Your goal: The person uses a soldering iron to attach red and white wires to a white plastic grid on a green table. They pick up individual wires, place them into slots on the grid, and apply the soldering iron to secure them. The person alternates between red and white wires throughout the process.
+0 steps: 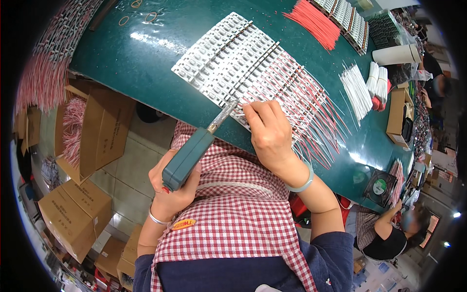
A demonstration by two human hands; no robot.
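Observation:
My left hand (pixel 176 200) is wrapped round the dark green handle of a soldering gun (pixel 188 158). The gun's metal tip points up and right, at the near edge of a white panel (pixel 214 58) made of rows of small parts. My right hand (pixel 270 136) is closed in a pinch over that edge, close to the tip. A thin white wire (pixel 238 115) shows at its fingertips. Red and white wires (pixel 321 126) lie across the panel's right part and trail off it. Dark strips run across the panel between the rows.
On the green table (pixel 121 63) lie red wires (pixel 314 22), white wires (pixel 357 92), rubber bands (pixel 151 17), a white cylinder (pixel 396 54) and a black fan (pixel 379 186). Cardboard boxes (pixel 73 214) stand on the floor at left. Another person (pixel 389 231) sits at the right.

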